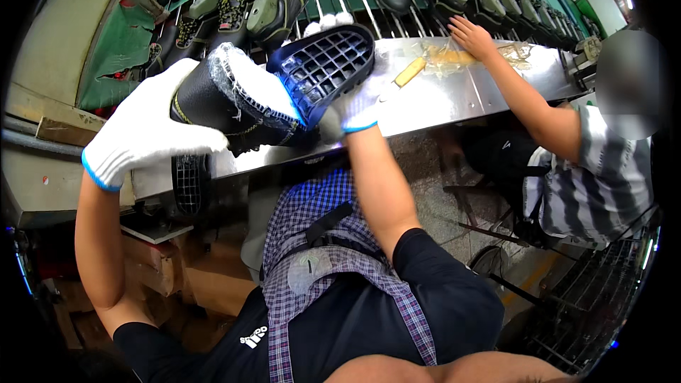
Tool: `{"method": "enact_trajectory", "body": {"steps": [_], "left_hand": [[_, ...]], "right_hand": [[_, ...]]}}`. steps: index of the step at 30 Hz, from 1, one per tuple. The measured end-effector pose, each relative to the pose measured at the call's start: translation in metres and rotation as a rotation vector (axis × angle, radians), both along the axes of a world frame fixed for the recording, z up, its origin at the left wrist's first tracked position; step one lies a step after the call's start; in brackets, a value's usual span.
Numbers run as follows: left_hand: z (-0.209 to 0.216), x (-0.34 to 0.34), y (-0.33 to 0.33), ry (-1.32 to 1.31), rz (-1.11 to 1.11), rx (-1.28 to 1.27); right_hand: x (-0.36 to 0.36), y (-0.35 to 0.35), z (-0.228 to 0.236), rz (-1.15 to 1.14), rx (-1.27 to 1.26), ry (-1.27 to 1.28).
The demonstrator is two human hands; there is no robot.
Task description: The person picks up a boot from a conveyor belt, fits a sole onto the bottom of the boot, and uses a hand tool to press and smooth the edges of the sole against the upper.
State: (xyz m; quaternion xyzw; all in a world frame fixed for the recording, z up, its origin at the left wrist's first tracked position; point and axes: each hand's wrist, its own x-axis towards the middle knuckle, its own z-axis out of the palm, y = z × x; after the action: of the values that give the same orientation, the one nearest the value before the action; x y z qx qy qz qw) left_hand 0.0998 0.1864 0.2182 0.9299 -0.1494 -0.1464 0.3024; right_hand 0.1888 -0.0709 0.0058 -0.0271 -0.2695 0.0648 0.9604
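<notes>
A black leather shoe upper point(202, 103) lies tipped on its side at about ten o'clock from the view's centre, with yellow stitching along it. Its white underside point(262, 92) faces roughly one o'clock, bordered by a rough, frayed greyish margin with loose threads. At twelve o'clock from the centre is a black shoe outsole point(330, 60), tilted, its gridded face of square cells showing inside a raised rim. Its rounded end points toward one o'clock; its seven o'clock end meets the upper's edge, though whether joined is unclear.

Black upper point(201, 105), navy gridded sole point(328, 61) — blue plaid apron point(301, 216)
</notes>
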Motion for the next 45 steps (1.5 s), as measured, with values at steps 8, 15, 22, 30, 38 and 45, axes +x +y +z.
{"method": "enact_trajectory", "body": {"steps": [8,15,22,30,38,45], "left_hand": [[0.008,-0.035,-0.031,0.02,0.036,0.043],[0.021,-0.032,-0.06,0.063,-0.008,0.325],[0.025,-0.021,-0.082,-0.026,-0.099,0.439],[0.026,-0.019,-0.1,-0.076,-0.158,0.444],[0.024,-0.023,-0.103,-0.069,-0.224,0.445],[0.027,-0.003,-0.089,-0.126,-0.026,0.42]], "right_hand": [[-0.036,0.022,0.035,-0.055,0.055,-0.001],[-0.062,-0.005,0.091,-0.131,-0.483,-0.094],[-0.056,-0.025,0.103,-0.24,-0.722,-0.23],[-0.058,-0.041,0.114,-0.311,-0.879,-0.242],[-0.06,-0.053,0.111,-0.317,-1.002,-0.363],[-0.054,-0.027,0.162,-0.967,-1.532,-0.638]]}}
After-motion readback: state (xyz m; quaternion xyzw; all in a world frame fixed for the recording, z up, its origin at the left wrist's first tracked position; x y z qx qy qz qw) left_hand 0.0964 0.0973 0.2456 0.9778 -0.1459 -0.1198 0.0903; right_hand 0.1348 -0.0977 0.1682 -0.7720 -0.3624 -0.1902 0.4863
